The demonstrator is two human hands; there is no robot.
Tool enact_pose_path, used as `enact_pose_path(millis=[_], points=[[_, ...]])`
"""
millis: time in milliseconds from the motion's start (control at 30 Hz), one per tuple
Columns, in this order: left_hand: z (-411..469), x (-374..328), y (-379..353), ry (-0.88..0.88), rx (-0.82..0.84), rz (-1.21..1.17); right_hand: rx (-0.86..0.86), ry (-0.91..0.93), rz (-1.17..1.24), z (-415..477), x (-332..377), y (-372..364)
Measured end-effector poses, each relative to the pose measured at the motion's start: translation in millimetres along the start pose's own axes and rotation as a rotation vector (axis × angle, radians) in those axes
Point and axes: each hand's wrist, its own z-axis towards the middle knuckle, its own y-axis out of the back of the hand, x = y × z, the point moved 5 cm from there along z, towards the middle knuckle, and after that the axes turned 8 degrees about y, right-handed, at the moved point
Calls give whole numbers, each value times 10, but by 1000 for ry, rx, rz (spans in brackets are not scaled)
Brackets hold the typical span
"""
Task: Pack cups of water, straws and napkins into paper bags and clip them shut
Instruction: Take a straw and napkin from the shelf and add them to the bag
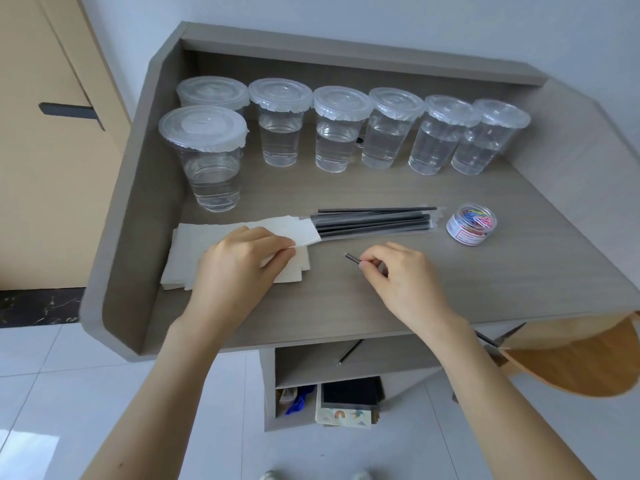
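left hand [239,261] pinches a white paper napkin [304,233] above its stack [187,258] on the grey table [346,306]; right hand [398,275], just beside, pinches a thin black straw [352,258], tip pointing left

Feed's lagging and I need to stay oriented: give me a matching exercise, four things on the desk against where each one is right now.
Things:
1. top napkin
2. loose straw
3. clip jar
4. water cups

Places:
A. along the back of the desk
B. pinched in the right hand
C. right of the straw bundle
D. pinched in the left hand

Pairs: 1-D, 2-B, 3-C, 4-A
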Motion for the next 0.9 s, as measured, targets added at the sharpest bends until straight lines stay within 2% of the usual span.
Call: enact_pose_path(millis=[267, 400, 533, 633, 800, 900], points=[[-41, -893, -367, -106, 1, -69, -165, -113, 82, -664, -610, 595], [-183, -1726, -840, -173, 77, -127, -339, -185, 122, -1271, -1148, 1108], [-449, -2705, -1388, -186, 74, -253, -430, -323, 341, -2018, -1793, 1560], [-661, -3396, -1865, -96, 149, -405, -484, -442, 494, -2521, -2244, 1855], [-934, -4226, -2802, 193, 448, -643, -549, -572, 556, -3109, -2956, 2250], [-1031, -4659, -3355, 245, 591, -694, -546, -644, 618, -3299, -3398, 2359]])
